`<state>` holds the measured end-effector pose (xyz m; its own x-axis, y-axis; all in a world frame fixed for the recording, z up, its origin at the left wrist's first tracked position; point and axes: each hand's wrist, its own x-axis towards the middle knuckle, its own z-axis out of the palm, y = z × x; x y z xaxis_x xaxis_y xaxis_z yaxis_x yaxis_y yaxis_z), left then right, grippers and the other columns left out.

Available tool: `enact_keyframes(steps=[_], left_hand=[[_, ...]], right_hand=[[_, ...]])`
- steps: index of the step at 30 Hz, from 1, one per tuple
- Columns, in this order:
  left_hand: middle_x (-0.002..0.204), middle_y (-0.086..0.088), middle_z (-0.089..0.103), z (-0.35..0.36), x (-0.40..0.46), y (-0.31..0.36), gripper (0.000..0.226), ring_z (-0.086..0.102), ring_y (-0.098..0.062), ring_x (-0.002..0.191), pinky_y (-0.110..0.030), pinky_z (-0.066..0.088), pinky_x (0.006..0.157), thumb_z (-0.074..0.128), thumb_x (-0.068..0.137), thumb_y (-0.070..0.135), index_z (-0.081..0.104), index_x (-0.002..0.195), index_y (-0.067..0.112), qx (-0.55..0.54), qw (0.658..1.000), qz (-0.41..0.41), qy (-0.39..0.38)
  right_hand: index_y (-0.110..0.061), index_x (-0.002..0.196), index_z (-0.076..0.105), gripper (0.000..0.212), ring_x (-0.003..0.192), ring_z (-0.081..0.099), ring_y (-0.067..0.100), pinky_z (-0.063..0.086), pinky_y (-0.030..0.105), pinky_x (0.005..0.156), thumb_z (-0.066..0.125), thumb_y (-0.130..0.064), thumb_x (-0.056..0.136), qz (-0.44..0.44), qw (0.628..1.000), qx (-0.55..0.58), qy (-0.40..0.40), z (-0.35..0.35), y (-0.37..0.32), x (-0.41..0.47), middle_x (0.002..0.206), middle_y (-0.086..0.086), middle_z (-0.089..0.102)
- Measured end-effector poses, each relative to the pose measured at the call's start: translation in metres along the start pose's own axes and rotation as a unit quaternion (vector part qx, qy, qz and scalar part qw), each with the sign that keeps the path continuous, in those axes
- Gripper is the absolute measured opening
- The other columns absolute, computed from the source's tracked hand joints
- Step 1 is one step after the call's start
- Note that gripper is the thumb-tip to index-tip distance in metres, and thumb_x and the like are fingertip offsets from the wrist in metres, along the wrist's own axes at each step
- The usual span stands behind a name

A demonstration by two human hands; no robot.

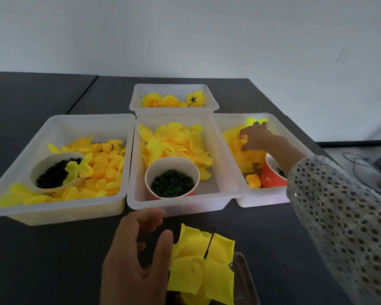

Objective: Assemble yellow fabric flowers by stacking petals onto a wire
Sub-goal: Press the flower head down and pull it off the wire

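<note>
Four bins [59,128] hold yellow petals [174,137].

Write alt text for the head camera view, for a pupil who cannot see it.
A person's right hand reaches into the right-hand bin of yellow petals, while the left hand hovers beside a part-built yellow flower on a black wire. Two more petal bins and a bin of finished flowers sit on the dark table.
</note>
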<state>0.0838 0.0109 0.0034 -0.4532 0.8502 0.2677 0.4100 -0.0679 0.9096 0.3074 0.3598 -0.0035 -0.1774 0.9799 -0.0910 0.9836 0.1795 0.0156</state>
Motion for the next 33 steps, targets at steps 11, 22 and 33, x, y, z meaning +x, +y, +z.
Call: enact_keyframes(steps=[11, 22, 33], left_hand=[[0.095, 0.025, 0.066, -0.008, -0.001, 0.009, 0.026, 0.059, 0.009, 0.097, -0.021, 0.044, 0.075, 0.057, 0.070, 0.048, 0.060, 0.094, 0.038, -0.030, 0.999, 0.019, 0.005], [0.088, 0.018, 0.067, -0.015, -0.009, 0.026, 0.018, 0.062, 0.006, 0.085, -0.012, 0.047, 0.066, 0.058, 0.076, 0.032, 0.061, 0.094, 0.034, -0.041, 0.999, 0.035, 0.008], [0.053, 0.000, 0.052, -0.021, -0.002, 0.060, 0.048, 0.040, -0.004, 0.044, -0.014, 0.031, 0.043, 0.043, 0.098, 0.051, 0.072, 0.070, 0.025, -0.181, 0.975, 0.006, -0.128]], right_hand=[[-0.009, 0.107, 0.072, 0.027, 0.121, 0.043, 0.033, 0.024, 0.039, 0.105, 0.067, -0.030, 0.090, -0.046, 0.984, 0.109, 0.133, -0.056, 0.014, -0.026, 0.118, 0.013, 0.062], [0.001, 0.070, 0.050, 0.031, 0.064, 0.039, 0.022, 0.032, 0.028, 0.058, 0.058, -0.018, 0.094, -0.045, 0.941, 0.295, 0.161, -0.110, -0.002, -0.111, 0.062, 0.008, 0.041], [-0.009, 0.078, 0.058, 0.018, 0.060, 0.045, 0.003, 0.033, 0.010, 0.057, 0.061, -0.016, 0.095, -0.281, 0.869, 0.367, 0.178, -0.124, -0.095, -0.243, 0.067, -0.004, 0.052]])
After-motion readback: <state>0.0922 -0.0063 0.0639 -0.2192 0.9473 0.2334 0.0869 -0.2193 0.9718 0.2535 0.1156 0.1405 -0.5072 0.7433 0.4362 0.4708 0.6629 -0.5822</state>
